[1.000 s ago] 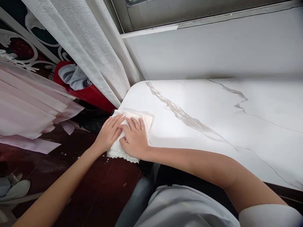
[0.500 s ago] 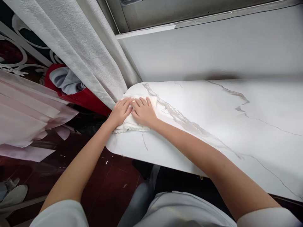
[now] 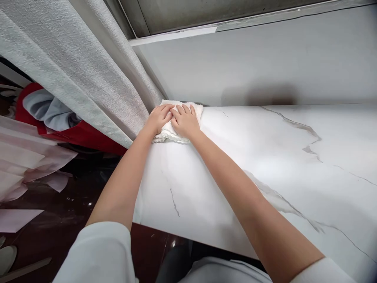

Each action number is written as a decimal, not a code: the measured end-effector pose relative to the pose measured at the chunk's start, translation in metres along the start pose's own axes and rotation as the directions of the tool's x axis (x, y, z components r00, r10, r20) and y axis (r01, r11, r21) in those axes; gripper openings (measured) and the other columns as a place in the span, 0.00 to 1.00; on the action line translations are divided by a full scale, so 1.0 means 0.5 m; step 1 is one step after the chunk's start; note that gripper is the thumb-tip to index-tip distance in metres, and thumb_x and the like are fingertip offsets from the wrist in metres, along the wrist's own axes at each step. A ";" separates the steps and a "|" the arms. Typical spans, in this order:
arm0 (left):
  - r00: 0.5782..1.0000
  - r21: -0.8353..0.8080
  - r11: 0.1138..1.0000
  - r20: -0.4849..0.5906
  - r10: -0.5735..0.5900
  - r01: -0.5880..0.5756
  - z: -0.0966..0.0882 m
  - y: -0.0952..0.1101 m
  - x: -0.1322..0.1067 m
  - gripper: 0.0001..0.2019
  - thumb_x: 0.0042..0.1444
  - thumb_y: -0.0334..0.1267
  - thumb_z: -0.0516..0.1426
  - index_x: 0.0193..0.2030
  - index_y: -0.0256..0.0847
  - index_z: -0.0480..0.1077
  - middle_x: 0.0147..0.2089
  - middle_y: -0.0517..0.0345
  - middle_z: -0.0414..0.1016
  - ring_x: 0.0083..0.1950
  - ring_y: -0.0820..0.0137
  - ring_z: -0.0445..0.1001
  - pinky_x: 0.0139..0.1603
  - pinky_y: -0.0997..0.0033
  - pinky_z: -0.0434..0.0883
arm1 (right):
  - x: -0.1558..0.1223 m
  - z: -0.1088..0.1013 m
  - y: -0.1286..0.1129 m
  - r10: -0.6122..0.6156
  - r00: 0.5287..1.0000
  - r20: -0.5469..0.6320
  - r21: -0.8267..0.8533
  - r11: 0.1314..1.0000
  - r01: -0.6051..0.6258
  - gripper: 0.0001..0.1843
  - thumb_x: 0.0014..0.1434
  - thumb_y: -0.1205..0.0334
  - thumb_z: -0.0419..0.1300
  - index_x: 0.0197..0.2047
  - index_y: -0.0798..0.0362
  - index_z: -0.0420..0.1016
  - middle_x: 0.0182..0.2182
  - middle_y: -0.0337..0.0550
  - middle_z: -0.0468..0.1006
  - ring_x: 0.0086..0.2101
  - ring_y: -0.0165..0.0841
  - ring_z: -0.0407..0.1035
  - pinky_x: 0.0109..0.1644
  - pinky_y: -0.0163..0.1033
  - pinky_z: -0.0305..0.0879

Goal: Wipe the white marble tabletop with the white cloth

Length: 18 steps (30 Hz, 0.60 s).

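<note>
A white cloth lies flat at the far left corner of a white marble-patterned tabletop. On top of it rests my left hand, palm down with its fingers stretched out. Beside it my right hand presses on the cloth too, fingers spread and flat. The two hands nearly meet at the fingertips. Part of the cloth reaches over the table's back edge toward the wall, and its middle is hidden under my hands.
A pale curtain hangs against the table's left end. Behind the table stands a light grey wall panel. To the left are a red bag with grey cloth in it and sheer pink fabric, above a dark red floor.
Both hands have slid the cloth away from me, from the middle of the table's left end to its back edge. The view has shifted forward with them.
</note>
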<state>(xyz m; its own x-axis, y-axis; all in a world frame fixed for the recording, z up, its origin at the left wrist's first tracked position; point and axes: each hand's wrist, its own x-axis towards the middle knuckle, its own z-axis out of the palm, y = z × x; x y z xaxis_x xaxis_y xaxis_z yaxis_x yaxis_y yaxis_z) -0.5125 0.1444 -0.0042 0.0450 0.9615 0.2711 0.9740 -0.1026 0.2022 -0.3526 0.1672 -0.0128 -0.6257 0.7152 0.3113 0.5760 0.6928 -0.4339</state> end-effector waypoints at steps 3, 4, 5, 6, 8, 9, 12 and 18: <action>1.000 -0.008 1.000 0.005 0.029 -0.029 0.007 0.003 0.029 0.24 0.64 0.43 0.42 0.61 0.39 0.67 0.63 0.48 0.71 0.65 0.60 0.66 0.68 0.58 0.59 | 0.011 -0.003 0.014 0.018 1.000 -0.019 -0.028 0.999 -0.019 0.26 0.69 0.64 0.44 0.67 0.57 0.64 0.67 0.50 0.62 0.68 0.46 0.50 0.73 0.58 0.37; 0.999 -0.008 0.999 0.011 0.038 -0.038 0.009 0.005 0.036 0.24 0.64 0.43 0.42 0.61 0.39 0.67 0.63 0.48 0.71 0.65 0.60 0.66 0.68 0.58 0.59 | 0.012 -0.005 0.020 0.023 0.999 -0.025 -0.033 0.999 -0.023 0.26 0.69 0.64 0.44 0.67 0.57 0.64 0.67 0.50 0.63 0.68 0.46 0.51 0.73 0.58 0.37; 0.999 -0.008 0.999 0.019 0.044 -0.044 0.010 0.009 0.042 0.24 0.64 0.43 0.42 0.61 0.39 0.66 0.63 0.48 0.71 0.65 0.60 0.66 0.68 0.58 0.59 | 0.013 -0.007 0.025 0.026 0.999 -0.031 -0.036 0.999 -0.028 0.26 0.69 0.64 0.44 0.67 0.57 0.65 0.67 0.50 0.62 0.67 0.46 0.51 0.73 0.58 0.37; 0.998 -0.009 0.999 0.026 0.049 -0.049 0.012 0.014 0.047 0.25 0.64 0.43 0.42 0.62 0.39 0.66 0.64 0.48 0.70 0.66 0.60 0.66 0.68 0.57 0.58 | 0.012 -0.010 0.032 0.032 0.999 -0.035 -0.036 0.999 -0.033 0.26 0.68 0.64 0.44 0.67 0.58 0.65 0.67 0.51 0.62 0.67 0.46 0.51 0.73 0.58 0.37; 0.998 -0.011 0.998 0.038 0.056 -0.056 0.016 0.026 0.055 0.25 0.64 0.44 0.41 0.62 0.40 0.65 0.65 0.49 0.70 0.66 0.60 0.65 0.69 0.56 0.58 | 0.009 -0.018 0.044 0.046 0.998 -0.035 -0.035 0.998 -0.047 0.27 0.68 0.65 0.45 0.67 0.58 0.64 0.67 0.51 0.62 0.68 0.45 0.51 0.73 0.58 0.37; 0.997 -0.011 0.998 0.043 0.062 -0.062 0.019 0.034 0.058 0.25 0.65 0.44 0.41 0.63 0.40 0.65 0.65 0.50 0.69 0.66 0.60 0.65 0.69 0.56 0.57 | 0.005 -0.023 0.050 0.055 0.998 -0.033 -0.037 0.998 -0.056 0.27 0.67 0.65 0.45 0.68 0.57 0.64 0.68 0.51 0.61 0.68 0.45 0.51 0.73 0.58 0.37; 0.997 -0.013 0.998 0.049 0.065 -0.064 0.026 0.056 0.063 0.25 0.65 0.43 0.41 0.64 0.40 0.64 0.66 0.50 0.68 0.67 0.61 0.64 0.70 0.55 0.56 | -0.008 -0.038 0.065 0.077 0.997 -0.024 -0.045 0.996 -0.078 0.28 0.67 0.65 0.44 0.68 0.56 0.63 0.68 0.49 0.61 0.68 0.43 0.50 0.74 0.55 0.37; 0.997 -0.028 0.998 0.041 0.061 -0.060 0.035 0.088 0.054 0.25 0.66 0.43 0.40 0.64 0.41 0.64 0.67 0.51 0.67 0.68 0.62 0.63 0.71 0.55 0.54 | -0.040 -0.053 0.071 0.106 0.994 -0.028 -0.083 0.991 -0.108 0.28 0.68 0.64 0.44 0.69 0.56 0.61 0.69 0.48 0.59 0.68 0.44 0.49 0.74 0.55 0.36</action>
<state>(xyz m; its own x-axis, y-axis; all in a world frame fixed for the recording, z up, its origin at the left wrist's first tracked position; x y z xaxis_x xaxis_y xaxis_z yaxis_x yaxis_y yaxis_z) -0.4645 0.1704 -0.0045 0.1138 0.9631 0.2440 0.9630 -0.1673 0.2114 -0.3059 0.1797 -0.0121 -0.5459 0.7870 0.2875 0.6820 0.6166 -0.3932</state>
